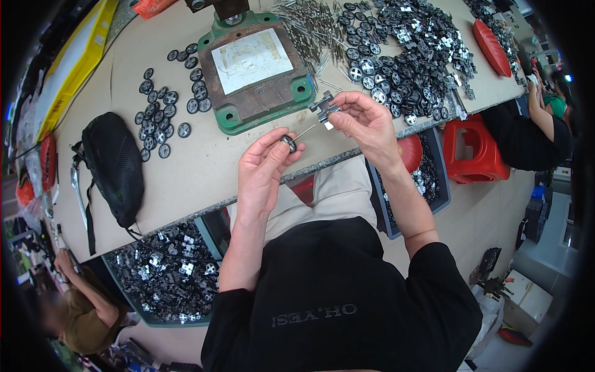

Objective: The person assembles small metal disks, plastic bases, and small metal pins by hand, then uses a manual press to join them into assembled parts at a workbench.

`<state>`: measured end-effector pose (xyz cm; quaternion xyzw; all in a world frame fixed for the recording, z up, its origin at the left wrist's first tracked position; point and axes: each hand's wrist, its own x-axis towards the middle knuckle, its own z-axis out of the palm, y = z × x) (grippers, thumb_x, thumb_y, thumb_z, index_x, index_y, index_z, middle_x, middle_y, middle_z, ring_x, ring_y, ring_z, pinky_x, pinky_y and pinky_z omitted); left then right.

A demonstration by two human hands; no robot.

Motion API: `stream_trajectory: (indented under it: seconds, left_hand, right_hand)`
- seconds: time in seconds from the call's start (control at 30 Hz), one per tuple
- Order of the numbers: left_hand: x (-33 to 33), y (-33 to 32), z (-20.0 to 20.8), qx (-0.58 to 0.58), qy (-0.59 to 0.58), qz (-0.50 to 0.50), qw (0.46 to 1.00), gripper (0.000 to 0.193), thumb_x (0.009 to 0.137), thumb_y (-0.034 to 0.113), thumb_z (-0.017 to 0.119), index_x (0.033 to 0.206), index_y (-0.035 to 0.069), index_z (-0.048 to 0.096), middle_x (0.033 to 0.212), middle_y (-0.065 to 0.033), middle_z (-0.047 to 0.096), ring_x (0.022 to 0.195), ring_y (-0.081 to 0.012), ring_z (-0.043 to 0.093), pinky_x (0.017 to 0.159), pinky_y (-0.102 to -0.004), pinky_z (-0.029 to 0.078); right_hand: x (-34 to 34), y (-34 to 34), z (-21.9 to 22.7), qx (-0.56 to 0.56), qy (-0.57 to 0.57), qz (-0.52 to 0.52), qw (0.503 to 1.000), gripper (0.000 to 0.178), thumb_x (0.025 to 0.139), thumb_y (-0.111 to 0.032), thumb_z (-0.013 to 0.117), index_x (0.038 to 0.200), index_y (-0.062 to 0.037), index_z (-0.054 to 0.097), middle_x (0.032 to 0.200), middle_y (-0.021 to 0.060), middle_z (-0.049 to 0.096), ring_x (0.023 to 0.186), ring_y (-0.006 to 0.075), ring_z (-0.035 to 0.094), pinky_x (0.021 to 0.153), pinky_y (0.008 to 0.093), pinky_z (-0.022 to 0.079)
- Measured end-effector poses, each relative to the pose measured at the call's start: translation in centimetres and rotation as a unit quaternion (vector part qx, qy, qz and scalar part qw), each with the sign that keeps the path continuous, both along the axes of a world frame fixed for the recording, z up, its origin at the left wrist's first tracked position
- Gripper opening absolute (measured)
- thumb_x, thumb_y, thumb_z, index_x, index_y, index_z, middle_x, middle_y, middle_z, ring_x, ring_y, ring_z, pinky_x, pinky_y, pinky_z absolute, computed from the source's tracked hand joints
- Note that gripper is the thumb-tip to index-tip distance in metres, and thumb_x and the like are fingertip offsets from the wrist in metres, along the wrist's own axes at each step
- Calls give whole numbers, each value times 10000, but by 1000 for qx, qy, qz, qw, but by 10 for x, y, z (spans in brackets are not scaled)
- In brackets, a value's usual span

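Between the fingers of my left hand [265,162] is a small black toy wheel [289,143] with a thin metal axle [305,131] sticking out toward the right. My right hand [365,124] pinches a small black plastic chassis piece [323,110] with a light, shiny part at its lower end. The axle tip and the chassis piece are close together but look apart. Both hands are above the table's front edge, just in front of a green press [251,74] with a white plate [251,59] on its base.
Loose wheels [158,118] lie left of the press. Metal axles [313,31], more wheels [378,80] and chassis pieces [421,31] are heaped to its right. A black bag [111,167] lies at left. Bins [211,239] [443,180] of parts and a red stool [474,149] stand below.
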<state>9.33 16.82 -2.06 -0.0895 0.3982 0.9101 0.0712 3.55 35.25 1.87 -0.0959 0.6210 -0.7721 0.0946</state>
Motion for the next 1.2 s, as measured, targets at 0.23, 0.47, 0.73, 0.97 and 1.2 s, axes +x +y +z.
stream_trajectory:
  seconds: [0.23,0.47,0.73,0.97,1.2]
  left_hand:
    - [1,1,4,-13,-10,7,1000,261,848,40,573,1092,-44,539,1004,-143,612,877,-228,626,768,-292,519]
    - [4,7,2,-67,26,29,997,238,857,29,550,1088,-26,550,1000,-138,614,885,-235,624,773,-296,518]
    - [3,7,2,-63,26,28,997,235,856,23,548,1086,-25,552,988,-136,614,879,-235,625,766,-300,523]
    - [4,8,2,-66,31,37,997,221,854,28,553,1069,-25,561,978,-140,619,864,-237,630,756,-299,527]
    - [2,6,2,-9,-7,21,1000,257,851,33,560,1098,-39,551,975,-158,622,863,-247,632,752,-303,533]
  right_hand:
    - [1,-2,-6,17,30,9,999,196,811,-44,634,981,33,571,875,46,598,780,78,566,707,203,464]
    - [3,1,-2,55,-4,7,998,202,818,-74,637,984,24,579,856,33,607,763,70,561,677,191,449]
    - [3,2,-3,18,-39,16,999,211,820,-97,643,990,11,580,858,27,606,748,59,553,658,185,437]
    - [1,3,-8,16,-52,27,998,209,811,-76,648,988,11,579,875,35,609,756,67,553,663,193,438]
    - [8,0,-14,-57,-10,15,998,210,785,0,644,978,33,567,899,58,614,805,95,576,732,224,464]
